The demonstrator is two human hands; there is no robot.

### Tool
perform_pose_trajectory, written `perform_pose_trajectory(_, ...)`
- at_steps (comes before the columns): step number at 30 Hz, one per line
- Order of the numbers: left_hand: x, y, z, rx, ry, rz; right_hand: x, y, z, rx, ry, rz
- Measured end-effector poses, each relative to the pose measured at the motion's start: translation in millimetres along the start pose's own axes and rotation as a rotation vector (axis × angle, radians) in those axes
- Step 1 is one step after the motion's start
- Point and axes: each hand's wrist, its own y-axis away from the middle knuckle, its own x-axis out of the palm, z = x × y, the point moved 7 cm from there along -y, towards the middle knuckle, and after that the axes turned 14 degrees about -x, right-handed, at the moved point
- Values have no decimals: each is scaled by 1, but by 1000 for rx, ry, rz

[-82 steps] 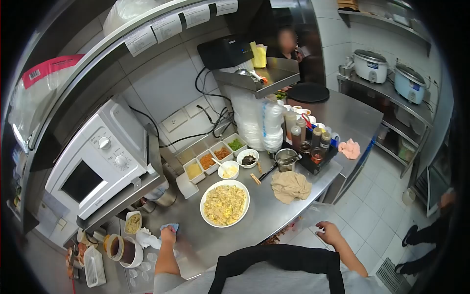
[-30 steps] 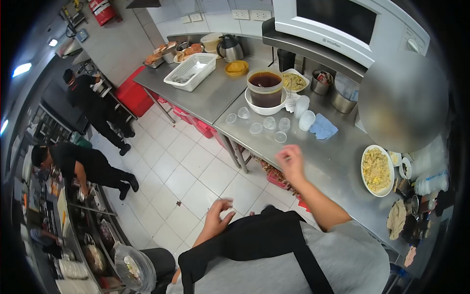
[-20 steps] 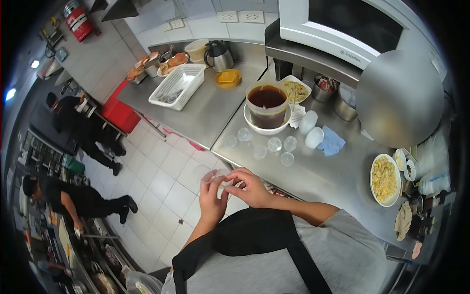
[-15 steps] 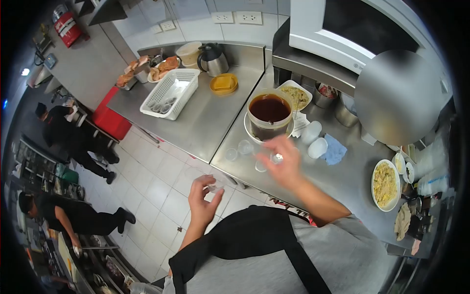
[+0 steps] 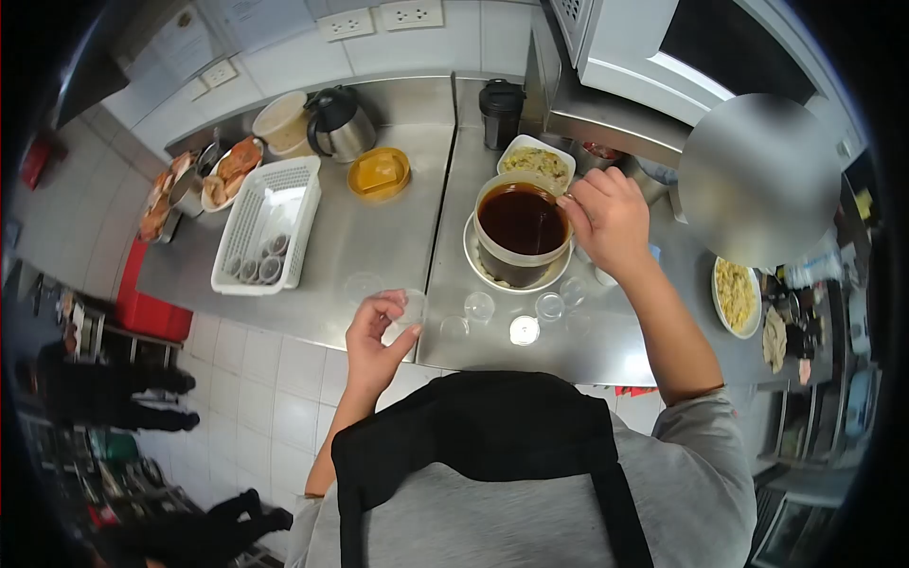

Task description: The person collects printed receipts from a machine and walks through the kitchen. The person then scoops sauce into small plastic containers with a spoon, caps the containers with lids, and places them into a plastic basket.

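Observation:
My left hand (image 5: 376,333) pinches a small clear plastic cup (image 5: 411,308) over the counter's front edge. My right hand (image 5: 611,220) is closed at the right rim of a plastic tub (image 5: 516,257) of dark brown liquid (image 5: 519,220); what its fingers hold I cannot make out. The tub stands in a white bowl (image 5: 476,264). In front of it lie several small clear cups or lids, among them a clear cup (image 5: 479,307), another clear cup (image 5: 549,306) and a brightly lit round one (image 5: 524,329).
At left stand a white basket (image 5: 248,210) with filled small cups, a thermal jug (image 5: 343,128) and a yellow dish (image 5: 380,174). A food tray (image 5: 536,163) and a dark tumbler (image 5: 501,114) are behind the tub. Right lies a food bowl (image 5: 737,295). Co-workers (image 5: 114,386) stand at left.
My right hand has moved from above the small cups up to the tub's right rim, its fingers now closed. The view has turned; my left hand still holds the clear cup.

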Motion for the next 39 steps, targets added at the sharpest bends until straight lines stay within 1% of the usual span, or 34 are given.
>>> perform_pose_trajectory(3,-1,-33,-15,144,-157,74,8,2,9,59,29,21)
perform_pose_trajectory(5,-2,-50,-24,208,-236,115,18,7,11,206,-28,31)
perform_pose_trajectory(9,5,-72,-48,254,-190,181,26,20,8,505,-93,-20)
perform_pose_trajectory(11,10,-82,-55,281,-149,225,28,28,6,600,-104,-28)
perform_pose_trajectory(12,13,-87,-58,304,-158,228,28,31,4,644,-110,-35)
perform_pose_trajectory(15,21,-96,-67,346,-213,253,33,49,-5,866,-183,-71)
perform_pose_trajectory(17,27,-101,-73,343,-294,288,34,57,-14,954,-245,-101)
perform_pose_trajectory(21,37,-115,-81,405,-297,312,38,77,-36,1094,-281,-189)
perform_pose_trajectory(24,39,-118,-93,419,-309,294,42,94,-53,1107,-340,-254)
perform_pose_trajectory(27,38,-121,-101,454,-351,278,40,100,-60,940,-400,-353)
perform_pose_trajectory(28,37,-120,-103,503,-373,255,36,98,-55,800,-377,-394)
perform_pose_trajectory(29,38,-125,-101,521,-361,243,42,103,-56,827,-492,-452)
perform_pose_trajectory(30,39,-129,-96,541,-342,235,53,112,-64,874,-385,-401)
perform_pose_trajectory(31,39,-132,-94,554,-340,242,61,110,-56,938,-468,-448)
perform_pose_trajectory(32,40,-132,-95,519,-348,238,47,91,-37,887,-403,-437)
perform_pose_trajectory(33,41,-131,-99,504,-352,231,25,62,-21,593,-57,-206)
perform_pose_trajectory(34,45,-129,-105,521,-357,227,7,45,-8,501,2,-234)
perform_pose_trajectory(35,47,-129,-109,525,-373,219,-5,34,0,504,26,-199)
perform_pose_trajectory(37,47,-126,-112,558,-342,239,-17,18,17,342,73,-236)
perform_pose_trajectory(39,49,-124,-117,569,-344,250,-29,11,29,291,110,-244)
